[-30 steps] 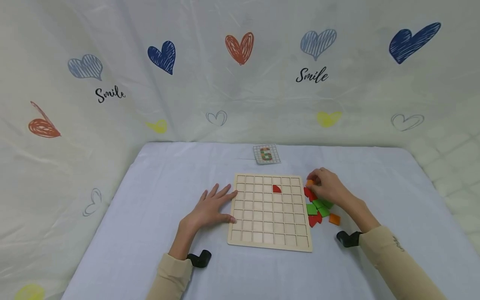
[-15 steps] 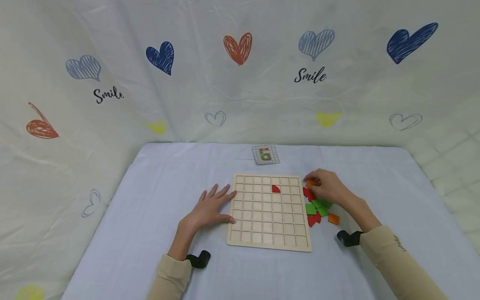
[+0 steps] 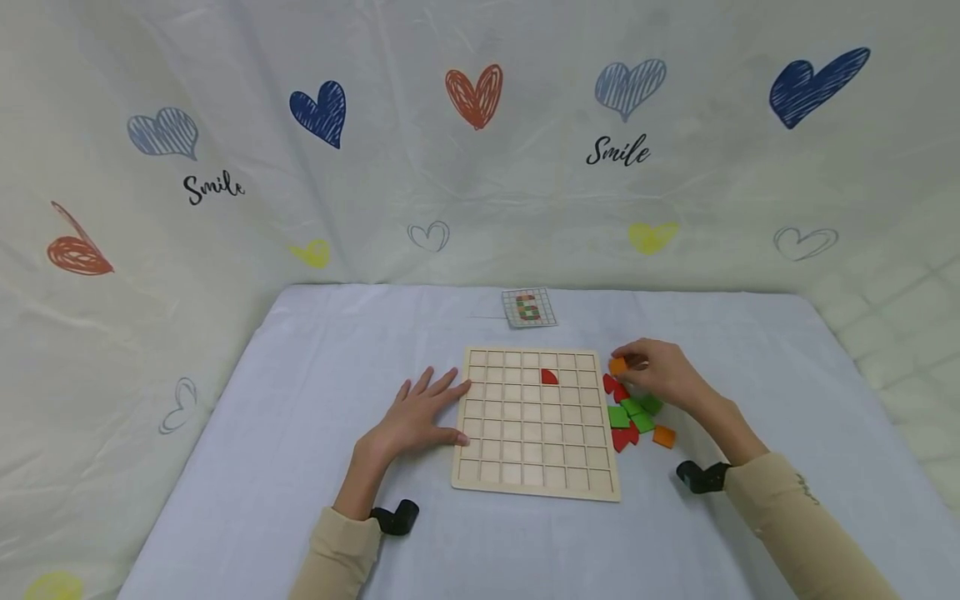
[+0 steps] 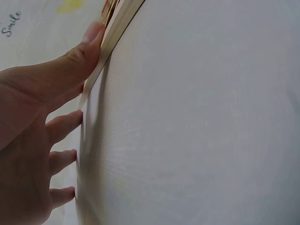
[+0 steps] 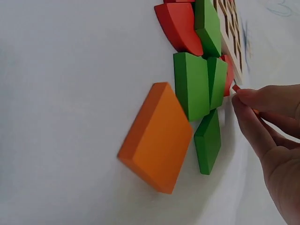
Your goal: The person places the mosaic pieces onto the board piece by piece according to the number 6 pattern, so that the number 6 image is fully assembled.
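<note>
A wooden grid board (image 3: 532,425) lies on the table, with one red quarter-circle tile (image 3: 549,377) in a cell of its second row. At the board's left edge rests my left hand (image 3: 416,417), fingers spread and nearly straight, thumb on the rim. Beyond the right edge my right hand (image 3: 660,371) pinches an orange square tile (image 3: 618,366) between thumb and fingers. Beneath and in front of that hand is a loose pile of green square tiles (image 5: 191,86) and red tiles (image 5: 180,28). Another orange square tile (image 5: 157,140) lies flat at the pile's near side.
Behind the board lies a small pattern card (image 3: 528,308) printed with a coloured 6 on a grid. White cloth covers the table (image 3: 360,342). A white curtain (image 3: 540,192) with printed hearts hangs along the back and sides.
The orange tile in my right hand has come up slightly from the pile, and more of the green tile beneath shows. My left hand stays on the board; the head view shifts slightly.
</note>
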Tool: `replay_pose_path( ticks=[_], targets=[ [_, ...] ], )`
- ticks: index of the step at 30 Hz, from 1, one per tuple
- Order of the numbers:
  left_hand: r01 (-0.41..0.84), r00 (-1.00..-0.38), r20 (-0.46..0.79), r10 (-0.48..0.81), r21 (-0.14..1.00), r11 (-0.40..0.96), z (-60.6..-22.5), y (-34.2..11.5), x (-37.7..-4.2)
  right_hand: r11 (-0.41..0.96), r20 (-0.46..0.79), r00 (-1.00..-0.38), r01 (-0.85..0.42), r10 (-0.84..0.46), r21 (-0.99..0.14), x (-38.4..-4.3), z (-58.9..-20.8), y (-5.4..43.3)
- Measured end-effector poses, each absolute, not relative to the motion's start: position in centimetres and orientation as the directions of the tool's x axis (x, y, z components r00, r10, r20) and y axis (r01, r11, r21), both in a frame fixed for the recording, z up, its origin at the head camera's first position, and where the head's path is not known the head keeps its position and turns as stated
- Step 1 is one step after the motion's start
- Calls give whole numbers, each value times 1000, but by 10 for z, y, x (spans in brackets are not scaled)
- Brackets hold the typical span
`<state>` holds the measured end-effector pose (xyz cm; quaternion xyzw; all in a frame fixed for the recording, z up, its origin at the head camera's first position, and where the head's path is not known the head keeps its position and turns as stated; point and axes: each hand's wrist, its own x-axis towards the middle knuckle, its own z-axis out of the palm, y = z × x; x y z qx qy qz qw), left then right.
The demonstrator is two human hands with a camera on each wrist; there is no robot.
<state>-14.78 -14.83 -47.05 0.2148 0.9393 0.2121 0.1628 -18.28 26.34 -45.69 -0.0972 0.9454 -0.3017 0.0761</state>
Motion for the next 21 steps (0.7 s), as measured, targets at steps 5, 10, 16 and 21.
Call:
replay_pose_path(
  ticks=[5,10,16,21],
  targets=[
    [335,-854,-219,472,463,821,-471,-148,-149,775,-67,-971,-142,-231,-615,-181,-455,259],
    [333,-853,-222,471,463,821,-470,-149,-149,740,-50,-968,-154,-247,-655,-181,-453,249],
    [332,-854,-217,473,472,816,-469,-149,-148,735,-61,-967,-146,-246,-662,-182,-451,235],
    [333,-853,-217,475,475,815,-469,-149,-148,721,-81,-960,-144,-268,-677,-183,-450,223]
  ],
)
